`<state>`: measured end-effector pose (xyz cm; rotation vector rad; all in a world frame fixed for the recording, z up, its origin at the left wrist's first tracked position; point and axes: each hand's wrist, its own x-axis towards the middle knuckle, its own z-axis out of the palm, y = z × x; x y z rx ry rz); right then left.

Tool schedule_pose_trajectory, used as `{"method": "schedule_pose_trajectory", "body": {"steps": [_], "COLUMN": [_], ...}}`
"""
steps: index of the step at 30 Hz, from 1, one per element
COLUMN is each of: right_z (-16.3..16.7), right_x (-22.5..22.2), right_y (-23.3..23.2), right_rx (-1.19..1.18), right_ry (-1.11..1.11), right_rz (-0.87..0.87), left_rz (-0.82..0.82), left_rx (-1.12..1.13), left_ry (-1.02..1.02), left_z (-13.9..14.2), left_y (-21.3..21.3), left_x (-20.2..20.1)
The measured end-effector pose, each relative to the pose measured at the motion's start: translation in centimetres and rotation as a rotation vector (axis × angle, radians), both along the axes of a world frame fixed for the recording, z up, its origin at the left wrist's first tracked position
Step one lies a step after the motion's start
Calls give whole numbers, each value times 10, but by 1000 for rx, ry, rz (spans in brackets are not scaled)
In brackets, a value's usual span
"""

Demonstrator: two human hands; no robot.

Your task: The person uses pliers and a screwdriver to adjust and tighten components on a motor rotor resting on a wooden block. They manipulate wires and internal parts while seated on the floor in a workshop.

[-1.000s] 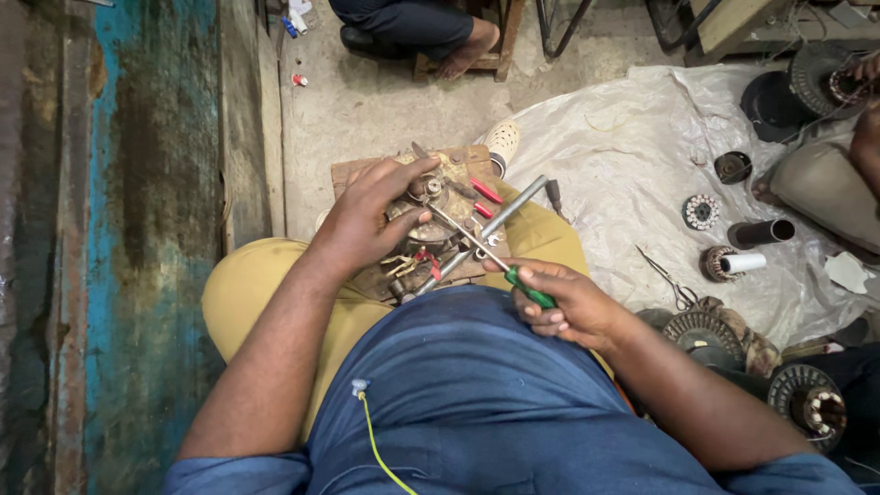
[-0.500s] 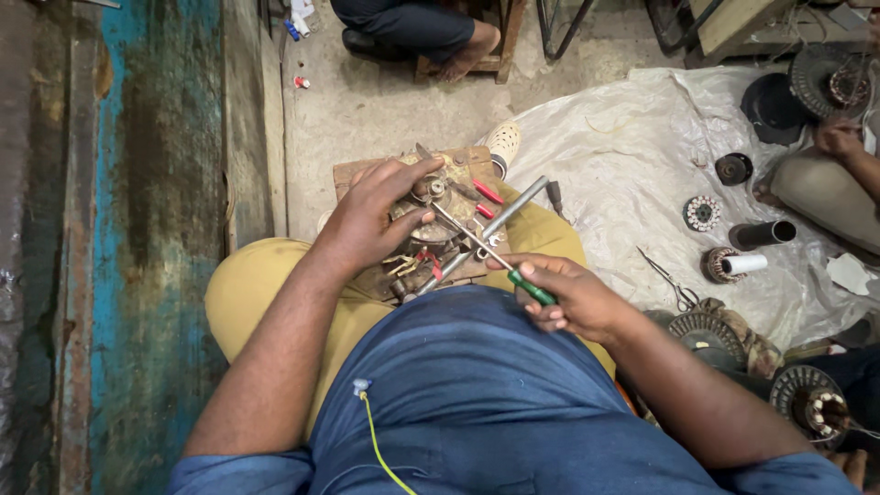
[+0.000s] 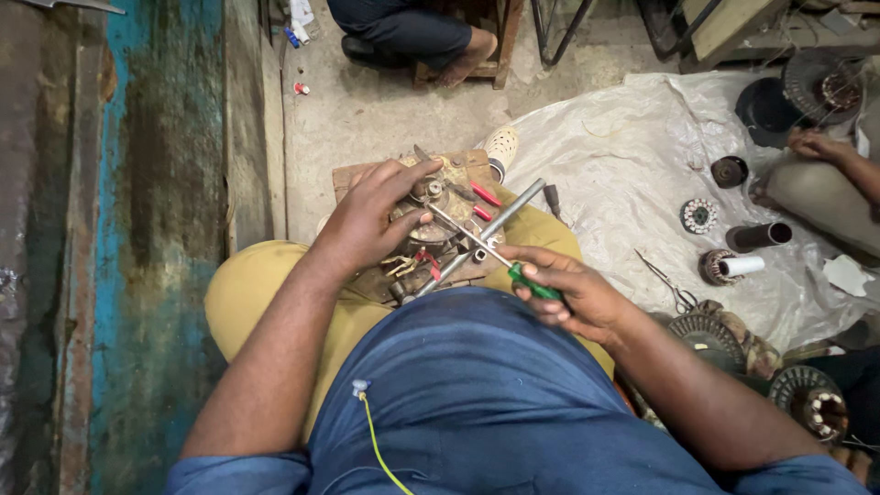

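Observation:
My left hand (image 3: 367, 217) rests on a rusty metal motor part (image 3: 431, 215) that sits on a small wooden board (image 3: 362, 174) over my lap, fingers wrapped over its top. My right hand (image 3: 573, 291) grips a green-handled screwdriver (image 3: 534, 283); its thin shaft reaches up-left with the tip against the motor part. A grey metal pipe (image 3: 500, 223) lies diagonally across the board, under the screwdriver shaft. Red-handled tools (image 3: 484, 195) lie beside the part.
A plastic sheet (image 3: 623, 174) on the floor at right carries motor windings (image 3: 698, 216), a dark tube (image 3: 757, 236), scissors (image 3: 667, 282) and round stators (image 3: 710, 335). Another person's hand (image 3: 816, 147) works at far right. A seated person's foot (image 3: 463, 55) is at top. A blue-painted wall (image 3: 137, 229) runs along the left.
My hands have barely moved on the motor part and screwdriver. The other person's hand at the right has shifted lower on the sheet.

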<state>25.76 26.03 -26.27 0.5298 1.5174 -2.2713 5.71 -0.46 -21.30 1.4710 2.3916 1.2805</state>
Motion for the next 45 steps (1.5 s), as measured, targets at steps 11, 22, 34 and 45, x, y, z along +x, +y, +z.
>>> {"method": "schedule_pose_trajectory", "body": {"steps": [11,22,34,45], "right_z": [22,19,12,28], "right_x": [0,3,-1,-3], "right_y": [-29,-31,-29,-33], "right_rx": [1689,1213,834,975], "right_ry": [528,619,174,249], "right_rz": [371,16,-28,-1], "left_rz": [3,5,32,27], "left_rx": [-21,-6,-20,-6], "left_ry": [37,11,-26,20], "left_z": [1,-4,-4,-7], "left_y": [0,-1,1,1], "left_x": [0,0,1,0]}}
